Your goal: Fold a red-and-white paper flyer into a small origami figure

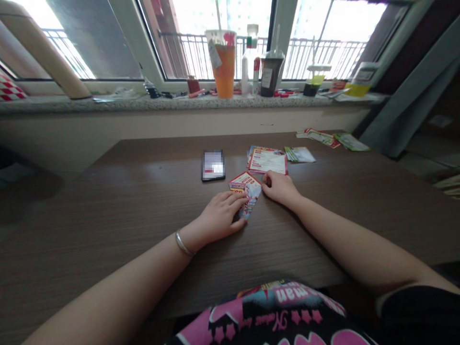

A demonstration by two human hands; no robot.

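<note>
Red-edged folded paper point(253, 191) near frame centre; I see left hand point(223, 213) spread flat over it, right hand point(279, 187) curled at its right corner, can't tell if pinching. Brown tabletop point(108, 201) stretches wide toward frame's left edge.

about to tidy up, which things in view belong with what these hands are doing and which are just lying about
In hand:
folded printed sheet, under the left hand, its corner by the right hand
stacked printed sheets just beyond, probably

Lying about, it seems:
smartphone
orange drink cup
dark drink cup
</note>
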